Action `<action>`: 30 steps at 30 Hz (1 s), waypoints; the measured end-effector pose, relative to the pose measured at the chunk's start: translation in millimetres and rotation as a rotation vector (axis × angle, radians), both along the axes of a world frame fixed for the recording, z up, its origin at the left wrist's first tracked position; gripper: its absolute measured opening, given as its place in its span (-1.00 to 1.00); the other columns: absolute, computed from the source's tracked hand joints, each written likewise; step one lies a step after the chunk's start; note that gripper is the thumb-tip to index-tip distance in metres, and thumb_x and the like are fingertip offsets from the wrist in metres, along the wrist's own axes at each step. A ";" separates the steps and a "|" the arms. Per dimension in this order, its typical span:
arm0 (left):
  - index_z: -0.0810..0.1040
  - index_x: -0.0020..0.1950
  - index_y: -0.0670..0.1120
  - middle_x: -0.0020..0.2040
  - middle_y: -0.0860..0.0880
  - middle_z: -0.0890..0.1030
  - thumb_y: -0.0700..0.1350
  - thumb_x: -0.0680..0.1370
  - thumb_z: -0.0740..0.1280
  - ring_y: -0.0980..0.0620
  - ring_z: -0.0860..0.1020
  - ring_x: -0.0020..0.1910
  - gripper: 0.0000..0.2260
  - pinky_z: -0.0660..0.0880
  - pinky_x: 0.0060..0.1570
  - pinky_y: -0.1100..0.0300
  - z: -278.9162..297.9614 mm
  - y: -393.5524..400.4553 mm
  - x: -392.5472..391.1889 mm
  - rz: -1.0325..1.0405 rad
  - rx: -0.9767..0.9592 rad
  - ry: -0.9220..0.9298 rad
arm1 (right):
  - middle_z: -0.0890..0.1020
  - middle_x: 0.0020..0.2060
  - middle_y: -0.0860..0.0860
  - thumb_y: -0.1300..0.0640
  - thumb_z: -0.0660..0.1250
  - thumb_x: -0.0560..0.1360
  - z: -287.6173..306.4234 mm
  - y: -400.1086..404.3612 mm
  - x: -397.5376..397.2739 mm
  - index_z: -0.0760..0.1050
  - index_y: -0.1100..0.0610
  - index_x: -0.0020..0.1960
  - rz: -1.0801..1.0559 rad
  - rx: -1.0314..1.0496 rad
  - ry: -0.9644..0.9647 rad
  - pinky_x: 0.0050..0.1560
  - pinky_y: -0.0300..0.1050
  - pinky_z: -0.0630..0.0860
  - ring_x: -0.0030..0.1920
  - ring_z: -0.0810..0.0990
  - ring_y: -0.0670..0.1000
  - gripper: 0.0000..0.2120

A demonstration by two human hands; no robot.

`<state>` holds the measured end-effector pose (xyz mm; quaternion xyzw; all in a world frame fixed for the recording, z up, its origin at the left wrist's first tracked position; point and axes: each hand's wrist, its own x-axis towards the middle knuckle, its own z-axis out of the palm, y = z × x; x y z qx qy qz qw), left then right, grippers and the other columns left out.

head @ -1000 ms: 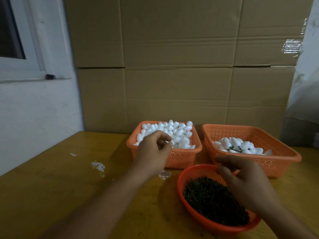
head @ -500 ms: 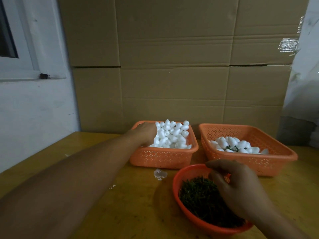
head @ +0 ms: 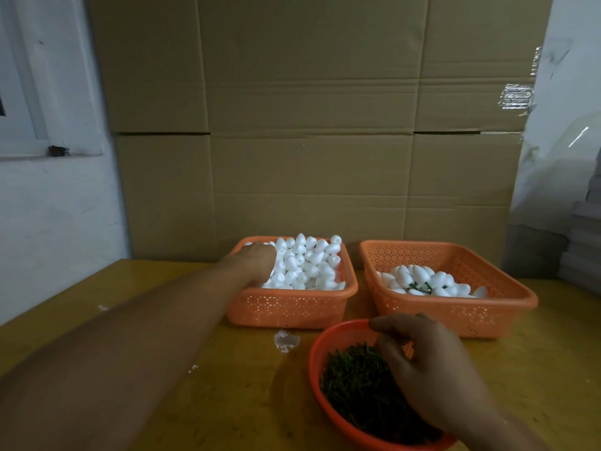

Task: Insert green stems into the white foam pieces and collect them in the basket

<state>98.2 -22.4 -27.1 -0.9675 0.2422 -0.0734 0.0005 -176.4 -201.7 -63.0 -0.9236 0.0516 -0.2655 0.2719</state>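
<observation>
An orange basket (head: 286,309) at the back middle is heaped with plain white foam pieces (head: 309,262). My left hand (head: 255,263) reaches into its left side, fingers buried among the pieces; what they hold is hidden. A second orange basket (head: 455,309) to the right holds white foam pieces with green stems (head: 422,283). A round red bowl (head: 317,356) in front is full of loose green stems (head: 354,382). My right hand (head: 426,369) rests over that bowl, fingers curled down into the stems.
Everything stands on a yellow wooden table (head: 227,385). A wall of cardboard boxes (head: 309,125) rises right behind the baskets. White foam crumbs (head: 286,340) lie between the left basket and the bowl. A white wall with a window frame is on the left.
My left hand went from hovering at the basket's front into the foam pieces at its left side. My right hand sank from the bowl's rim into the stems.
</observation>
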 end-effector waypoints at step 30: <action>0.49 -0.08 0.12 -0.17 0.19 0.59 -0.18 0.53 0.43 0.15 0.58 -0.30 -0.79 0.52 -0.33 0.28 6.7 12.7 -116.9 -0.352 -0.882 -0.138 | 0.57 -0.20 -0.32 0.11 0.48 0.45 6.2 6.5 -4.0 0.65 -0.32 0.05 0.054 -0.123 0.075 -0.03 -0.34 0.43 0.00 0.48 -0.24 -0.67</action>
